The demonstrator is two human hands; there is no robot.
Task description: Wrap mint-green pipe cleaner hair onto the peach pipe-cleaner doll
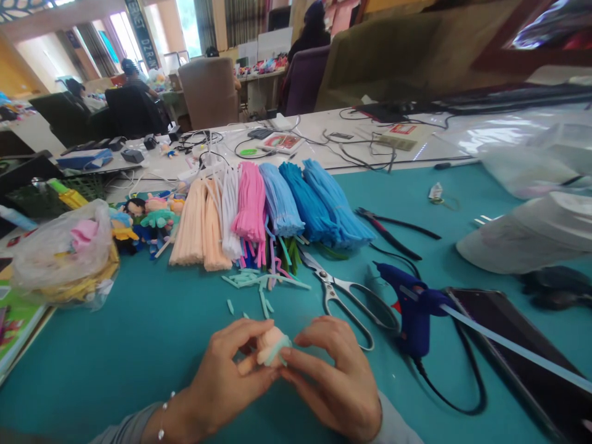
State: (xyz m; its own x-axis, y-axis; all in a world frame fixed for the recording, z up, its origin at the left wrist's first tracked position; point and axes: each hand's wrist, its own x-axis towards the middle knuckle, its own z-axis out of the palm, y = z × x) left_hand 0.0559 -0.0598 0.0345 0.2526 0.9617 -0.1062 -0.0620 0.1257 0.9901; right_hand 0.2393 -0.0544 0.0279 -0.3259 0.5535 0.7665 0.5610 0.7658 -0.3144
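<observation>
Between the fingers of my left hand (226, 370) is a small peach pipe-cleaner doll piece (272, 345) with a mint-green band across it. My right hand (335, 370) meets it from the other side, thumb and fingertips pinched at the mint-green edge. Just beyond my hands lie several short mint-green pipe-cleaner pieces (263, 302) and a longer strip. Steel scissors (340, 287) rest half spread to the right of them. A blue hot glue gun (409, 308), with a long glue stick out of its back, lies right of my right hand.
Bundles of pipe cleaners (250, 203) in peach, white, pink and blue line the back of the green mat (152, 333). Finished dolls (157, 213) and a plastic bag (65, 253) are at left. Pliers (393, 231), a phone (509, 345) and a white container (531, 234) are at right.
</observation>
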